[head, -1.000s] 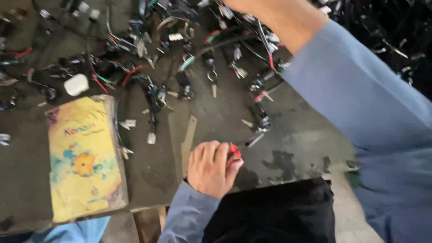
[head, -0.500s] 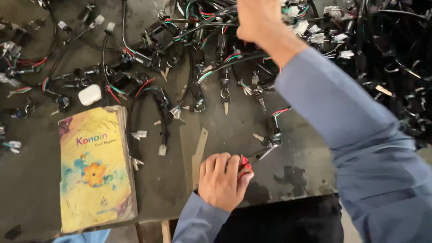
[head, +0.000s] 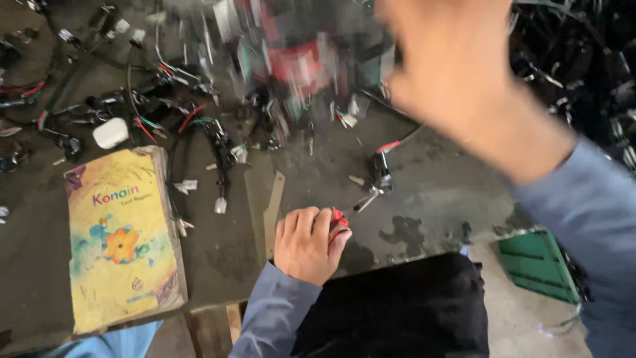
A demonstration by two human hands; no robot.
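Bench (head: pixel 424 199): dark, stained, strewn with wire harnesses (head: pixel 199 126).
Right hand (head: pixel 457 73): raised near the camera above the blurred pile; too smeared to tell whether it is open or holds anything.
Book (head: pixel 122 238): yellow, lying flat at the near left edge.
Left hand (head: pixel 310 244): curled closed at the bench's near edge, fingers wrapped on a red tool (head: pixel 339 223), perhaps pliers.
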